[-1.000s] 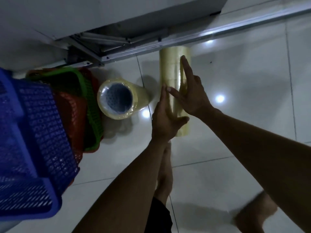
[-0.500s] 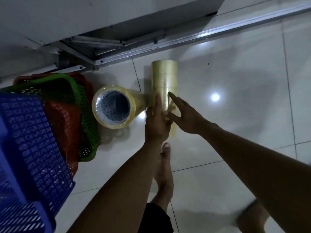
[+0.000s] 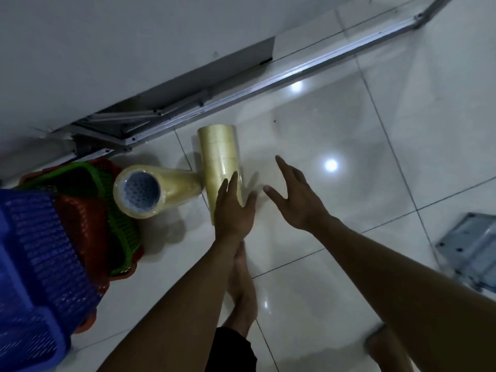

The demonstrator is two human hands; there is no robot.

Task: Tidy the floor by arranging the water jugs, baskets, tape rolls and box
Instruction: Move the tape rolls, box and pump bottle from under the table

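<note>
Two packs of clear yellowish tape rolls lie on the white tiled floor. One tape pack lies lengthwise away from me; the other tape pack lies across it with its hollow end facing me, touching its side. My left hand rests flat on the near end of the lengthwise pack, fingers straight. My right hand hovers to its right, fingers spread, touching nothing. At the left stand a blue basket and nested red and green baskets.
A metal door track runs diagonally along the wall behind the tape. A grey-blue metal object lies at the right edge. My bare feet stand on the tiles below my hands.
My right hand has lifted off the lengthwise tape pack and moved to the right, opening wide. My left hand stays on the pack's near end. The view has pulled back.
</note>
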